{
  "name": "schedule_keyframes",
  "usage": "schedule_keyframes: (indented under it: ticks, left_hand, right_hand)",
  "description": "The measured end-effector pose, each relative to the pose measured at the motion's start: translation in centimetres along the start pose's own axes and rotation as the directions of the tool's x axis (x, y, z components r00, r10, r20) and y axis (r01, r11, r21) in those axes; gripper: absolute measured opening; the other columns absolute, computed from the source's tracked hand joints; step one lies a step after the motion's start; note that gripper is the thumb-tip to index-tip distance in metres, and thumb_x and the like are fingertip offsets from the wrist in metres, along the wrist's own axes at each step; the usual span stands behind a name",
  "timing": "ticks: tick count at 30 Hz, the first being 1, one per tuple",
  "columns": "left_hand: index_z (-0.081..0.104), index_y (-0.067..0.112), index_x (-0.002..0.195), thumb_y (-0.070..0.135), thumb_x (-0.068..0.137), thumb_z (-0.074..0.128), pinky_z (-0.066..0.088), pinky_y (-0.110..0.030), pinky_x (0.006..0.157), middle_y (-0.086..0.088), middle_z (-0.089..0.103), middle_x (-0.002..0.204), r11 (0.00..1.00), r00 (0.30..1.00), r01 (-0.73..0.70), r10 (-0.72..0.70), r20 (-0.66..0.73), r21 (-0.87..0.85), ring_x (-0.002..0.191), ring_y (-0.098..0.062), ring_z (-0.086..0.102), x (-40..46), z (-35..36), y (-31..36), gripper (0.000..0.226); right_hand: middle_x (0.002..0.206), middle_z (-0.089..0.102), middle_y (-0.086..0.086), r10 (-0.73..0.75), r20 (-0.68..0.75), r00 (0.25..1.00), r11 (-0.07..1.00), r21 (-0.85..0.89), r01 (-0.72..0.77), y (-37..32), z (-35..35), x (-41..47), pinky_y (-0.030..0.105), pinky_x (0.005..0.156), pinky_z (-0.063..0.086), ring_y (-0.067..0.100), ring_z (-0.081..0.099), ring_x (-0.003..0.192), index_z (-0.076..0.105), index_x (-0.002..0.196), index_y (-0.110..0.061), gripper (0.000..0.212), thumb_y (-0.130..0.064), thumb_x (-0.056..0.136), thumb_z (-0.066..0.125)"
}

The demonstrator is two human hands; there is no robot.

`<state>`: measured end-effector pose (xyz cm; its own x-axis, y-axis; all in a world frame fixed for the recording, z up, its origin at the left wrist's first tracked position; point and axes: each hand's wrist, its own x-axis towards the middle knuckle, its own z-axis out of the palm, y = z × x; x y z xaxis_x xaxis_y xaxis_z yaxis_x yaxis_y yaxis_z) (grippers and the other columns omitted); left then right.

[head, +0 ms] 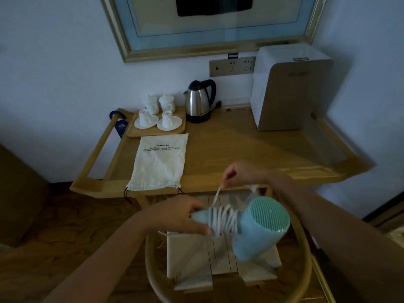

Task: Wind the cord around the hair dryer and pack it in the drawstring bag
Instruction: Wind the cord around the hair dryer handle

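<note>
My left hand (183, 217) gripped the hard, light hair dryer (251, 224) by its handle in front of the table (240, 145), while my right hand (238, 173) pinched its soft, bendy cord (222, 217).

Left hand (181, 217) gripping the handle end of a pale blue plastic hair dryer (260, 226), white cord (223, 219) coiled around the handle, right hand (238, 173) pinching the cord's free length above, cream drawstring bag (159, 162) flat on the wooden surface (240, 149) farther left
</note>
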<state>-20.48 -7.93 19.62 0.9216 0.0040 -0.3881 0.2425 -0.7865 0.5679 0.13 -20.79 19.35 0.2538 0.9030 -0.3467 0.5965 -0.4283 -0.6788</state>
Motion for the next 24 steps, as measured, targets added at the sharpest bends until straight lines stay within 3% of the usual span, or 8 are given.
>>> schedule_keyframes:
  ticks: [2, 5, 9, 12, 15, 18, 21, 24]
  left_hand:
    - [0.062, 0.03, 0.094, 0.069, 0.063, 0.062, 0.05, -0.019, 0.057, 0.008, 0.065, 0.086, 0.996, 0.996, 0.087, -0.087, -0.025, -0.025, 0.069, -0.002, 0.061, 1.1, 2.0, 0.0, 0.051]
    - [0.064, 0.02, 0.098, 0.058, 0.069, 0.069, 0.055, -0.026, 0.06, -0.001, 0.07, 0.085, 0.907, 0.942, 0.278, -0.321, -0.093, -0.317, 0.068, -0.013, 0.065, 2.6, 4.3, -0.5, 0.047]
    - [0.063, 0.011, 0.079, 0.041, 0.081, 0.067, 0.036, -0.017, 0.037, 0.0, 0.056, 0.054, 0.736, 0.851, 0.249, -0.476, -0.22, -0.629, 0.035, -0.005, 0.045, 3.7, 4.4, -0.5, 0.03]
    - [0.061, 0.008, 0.08, 0.04, 0.088, 0.057, 0.038, -0.02, 0.042, -0.003, 0.052, 0.053, 0.627, 0.805, 0.203, -0.544, -0.236, -0.752, 0.037, -0.01, 0.044, 3.3, 3.2, -1.2, 0.033]
    - [0.058, 0.007, 0.078, 0.038, 0.091, 0.052, 0.038, -0.023, 0.045, -0.002, 0.052, 0.05, 0.438, 0.845, 0.076, -0.505, -0.175, -0.896, 0.04, -0.013, 0.045, 2.5, 2.6, -1.6, 0.035]
    - [0.061, 0.006, 0.077, 0.029, 0.091, 0.042, 0.043, -0.023, 0.045, -0.002, 0.059, 0.051, 0.237, 0.87, -0.086, -0.456, -0.189, -0.968, 0.043, -0.013, 0.054, 2.4, 2.7, -1.5, 0.033]
    - [0.065, 0.009, 0.098, 0.045, 0.092, 0.043, 0.051, -0.024, 0.053, -0.006, 0.068, 0.072, 0.188, 0.862, -0.188, -0.439, -0.254, -0.964, 0.061, -0.015, 0.063, 3.1, 3.5, -0.9, 0.043]
    - [0.065, 0.012, 0.085, 0.063, 0.074, 0.053, 0.042, -0.033, 0.066, -0.019, 0.06, 0.085, 0.283, 0.809, -0.152, -0.515, -0.284, -0.947, 0.077, -0.028, 0.053, 3.6, 4.0, -0.1, 0.053]
  right_hand:
    - [0.078, 0.068, 0.002, -0.065, 0.056, 0.996, 0.988, -0.135, 0.072, -2.7, -1.5, 0.6, 0.025, 0.065, 0.048, 0.011, 0.059, 0.068, 0.065, 0.076, -0.025, 0.008, -0.022, 0.083, 0.064]
    - [0.069, 0.06, -0.005, -0.211, 0.028, 0.977, 0.918, -0.336, 0.208, -6.8, -0.9, 0.6, 0.016, 0.052, 0.044, 0.0, 0.056, 0.059, 0.064, 0.073, -0.018, 0.009, -0.015, 0.081, 0.064]
    - [0.071, 0.054, 0.004, -0.449, -0.126, 0.885, 0.611, -0.766, 0.201, -10.1, 3.3, -0.3, 0.024, 0.044, 0.025, 0.022, 0.056, 0.066, 0.052, 0.067, -0.009, 0.012, -0.005, 0.077, 0.058]
    - [0.086, 0.059, 0.006, -0.478, -0.272, 0.835, 0.718, -0.669, 0.193, -9.2, 4.1, -1.3, 0.029, 0.053, 0.033, 0.023, 0.057, 0.082, 0.058, 0.08, -0.008, 0.007, -0.009, 0.085, 0.053]
    - [0.095, 0.063, 0.009, -0.364, -0.397, 0.843, 0.901, -0.38, 0.211, -7.3, 4.4, -2.0, 0.036, 0.076, 0.047, 0.021, 0.057, 0.089, 0.062, 0.091, -0.008, 0.013, -0.015, 0.089, 0.051]
    - [0.094, 0.065, 0.01, -0.325, -0.511, 0.796, 0.944, -0.218, 0.246, -5.6, 6.1, -2.4, 0.03, 0.078, 0.047, 0.017, 0.057, 0.086, 0.065, 0.095, -0.006, 0.013, -0.012, 0.089, 0.056]
    - [0.091, 0.065, 0.008, -0.303, -0.588, 0.75, 0.953, -0.195, 0.232, -4.2, 7.9, -2.8, 0.025, 0.07, 0.044, 0.014, 0.056, 0.081, 0.064, 0.094, -0.005, 0.013, -0.014, 0.09, 0.056]
    - [0.09, 0.061, 0.006, -0.245, -0.597, 0.763, 0.962, -0.25, 0.113, -3.2, 8.9, -3.2, 0.032, 0.068, 0.046, 0.019, 0.056, 0.081, 0.062, 0.095, -0.008, 0.017, -0.02, 0.093, 0.051]
